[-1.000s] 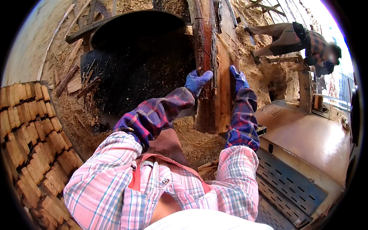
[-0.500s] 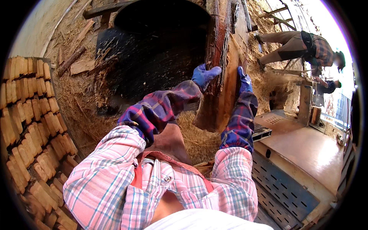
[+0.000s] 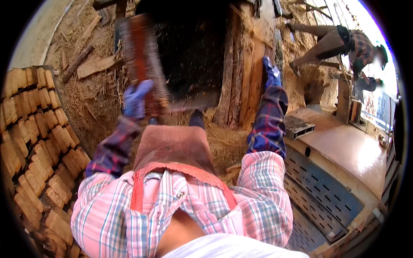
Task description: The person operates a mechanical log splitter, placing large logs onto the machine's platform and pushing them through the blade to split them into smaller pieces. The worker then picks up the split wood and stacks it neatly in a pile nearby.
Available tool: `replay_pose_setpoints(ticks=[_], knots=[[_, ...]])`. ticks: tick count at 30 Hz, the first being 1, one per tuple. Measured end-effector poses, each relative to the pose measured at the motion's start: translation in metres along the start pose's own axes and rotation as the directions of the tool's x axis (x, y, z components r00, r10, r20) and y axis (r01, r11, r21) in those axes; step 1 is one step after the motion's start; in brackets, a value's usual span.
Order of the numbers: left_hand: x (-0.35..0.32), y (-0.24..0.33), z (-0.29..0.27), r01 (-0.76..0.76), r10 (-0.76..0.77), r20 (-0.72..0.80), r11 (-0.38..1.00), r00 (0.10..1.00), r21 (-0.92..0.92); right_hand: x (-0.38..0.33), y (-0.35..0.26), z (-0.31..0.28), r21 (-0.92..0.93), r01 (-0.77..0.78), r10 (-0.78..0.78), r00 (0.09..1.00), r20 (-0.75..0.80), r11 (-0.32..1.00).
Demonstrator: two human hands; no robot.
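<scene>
A reddish-brown wooden slab (image 3: 140, 56), smeared by motion, leans along the left side of a dark pit-like opening. My left hand (image 3: 137, 99), in a blue glove, grips that slab near its lower end with the thumb up. Rough timber pieces (image 3: 245, 81) with splintered, bark-like edges lie to the right of the opening. Against their right side rests my right hand (image 3: 272, 72), also blue-gloved, its fingers stretched out along the wood. Dark plaid sleeve covers reach over both forearms.
Stacked wood pieces (image 3: 38, 159) fill the left side. A metal-topped machine table (image 3: 344, 137) with a slotted blue panel stands at right. Wood shavings and scraps (image 3: 97, 66) cover the ground. Beyond, a person (image 3: 344, 47) bends over, with another person (image 3: 370, 84) behind.
My left hand has swung left with the reddish-brown slab, away from the other timber, uncovering more of the dark opening. My right hand has stayed by the timber's right side, shifting slightly.
</scene>
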State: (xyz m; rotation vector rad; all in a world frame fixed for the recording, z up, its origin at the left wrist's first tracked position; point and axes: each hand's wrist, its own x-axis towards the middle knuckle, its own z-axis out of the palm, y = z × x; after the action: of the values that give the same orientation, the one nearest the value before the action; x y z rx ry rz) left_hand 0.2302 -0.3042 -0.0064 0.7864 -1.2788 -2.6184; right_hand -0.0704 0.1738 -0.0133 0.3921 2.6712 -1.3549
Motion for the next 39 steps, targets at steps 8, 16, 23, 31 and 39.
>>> replay_pose_setpoints(ticks=[8,16,23,31,39], knots=[[0.042,0.024,0.093,-0.268,0.118,0.25,0.622,0.961,0.736,0.024,-0.079,-0.005,-0.048,0.012,-0.005,0.991,0.133,0.999],[0.042,-0.169,0.341,-0.523,0.426,0.343,0.436,0.837,0.732,0.027,-0.094,-0.048,-0.184,-0.115,0.152,0.969,0.196,0.976],[0.042,-0.176,0.348,-0.527,0.433,0.344,0.435,0.833,0.73,0.043,-0.069,-0.048,-0.252,-0.001,0.028,0.994,0.103,0.968],[0.039,-0.159,0.325,-0.528,0.47,0.311,0.452,0.826,0.72,0.037,-0.059,-0.022,-0.227,0.113,-0.076,0.983,0.164,0.967],[0.026,-0.116,0.238,-0.56,0.451,0.36,0.468,0.816,0.683,0.011,-0.044,0.04,0.038,-0.026,0.018,0.981,0.195,0.999]])
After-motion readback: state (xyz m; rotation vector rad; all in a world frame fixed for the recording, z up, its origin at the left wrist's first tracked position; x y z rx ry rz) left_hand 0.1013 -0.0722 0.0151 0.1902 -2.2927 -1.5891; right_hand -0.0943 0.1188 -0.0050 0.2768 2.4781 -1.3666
